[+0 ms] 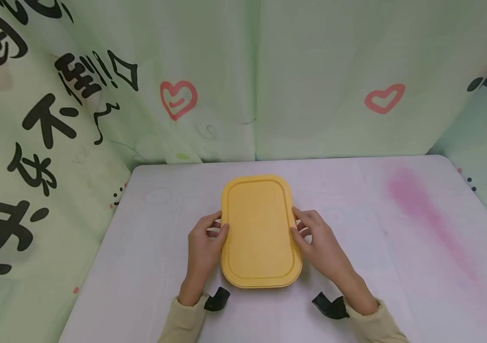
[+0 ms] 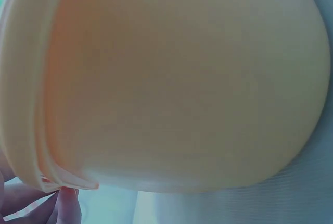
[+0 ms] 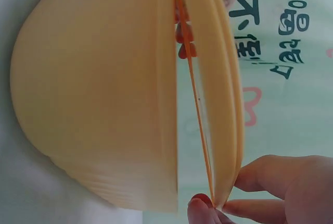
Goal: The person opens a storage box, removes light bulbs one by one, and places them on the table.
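A yellow rectangular lid with rounded corners faces up in the head view, hiding most of what lies under it. My left hand pinches its left edge, and my right hand pinches the right edge. The right wrist view reveals a gap between the lid and the yellow container below; there the right hand holds the lid's edge between thumb and fingers. In the left wrist view, the left hand is at the rim of the lid, beside the container wall.
The container stands on a pale table with a pink stain at the right. Light green curtains with black writing and red hearts hang behind and on both sides. Black straps stick out at both cuffs.
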`<act>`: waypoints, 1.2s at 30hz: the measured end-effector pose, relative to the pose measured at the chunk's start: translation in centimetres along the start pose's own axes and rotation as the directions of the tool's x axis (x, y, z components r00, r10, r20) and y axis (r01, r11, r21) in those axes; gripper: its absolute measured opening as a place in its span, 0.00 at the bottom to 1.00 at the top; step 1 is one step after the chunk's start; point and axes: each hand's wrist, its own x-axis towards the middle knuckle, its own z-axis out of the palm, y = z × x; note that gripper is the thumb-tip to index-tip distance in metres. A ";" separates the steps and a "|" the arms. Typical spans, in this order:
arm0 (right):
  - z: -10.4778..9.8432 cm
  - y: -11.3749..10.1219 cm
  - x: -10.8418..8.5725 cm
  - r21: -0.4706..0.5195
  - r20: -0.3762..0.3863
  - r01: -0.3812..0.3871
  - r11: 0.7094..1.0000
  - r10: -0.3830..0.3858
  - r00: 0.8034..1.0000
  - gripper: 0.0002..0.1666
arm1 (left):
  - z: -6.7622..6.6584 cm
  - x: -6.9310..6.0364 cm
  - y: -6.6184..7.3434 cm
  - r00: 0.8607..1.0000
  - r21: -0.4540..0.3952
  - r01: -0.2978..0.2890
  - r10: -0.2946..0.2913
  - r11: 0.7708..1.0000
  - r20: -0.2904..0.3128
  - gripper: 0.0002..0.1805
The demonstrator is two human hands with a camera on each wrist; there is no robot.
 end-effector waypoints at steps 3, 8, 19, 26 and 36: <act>-0.1 -0.2 0.1 0.012 0.008 -0.012 1.000 0.012 1.000 0.29 | -0.2 0.1 0.1 1.000 0.005 0.004 -0.003 1.000 0.000 0.19; -0.1 -0.3 0.2 0.041 0.018 -0.015 0.999 0.014 1.000 0.29 | -0.6 0.2 0.1 1.000 0.022 -0.005 0.005 1.000 0.000 0.19; 0.3 -0.7 0.5 0.062 0.027 0.038 0.997 -0.040 0.999 0.30 | -1.8 0.6 -0.1 1.000 0.040 0.026 -0.026 0.999 -0.002 0.19; 0.5 -1.1 0.9 0.076 0.052 0.029 0.997 -0.033 0.998 0.31 | -2.5 0.9 -0.1 0.999 0.034 0.054 -0.054 0.998 0.003 0.20; 1.4 -1.8 1.7 0.119 0.111 -0.018 0.993 0.005 0.994 0.32 | -3.6 1.1 -0.6 0.996 0.036 0.087 -0.086 0.996 -0.014 0.21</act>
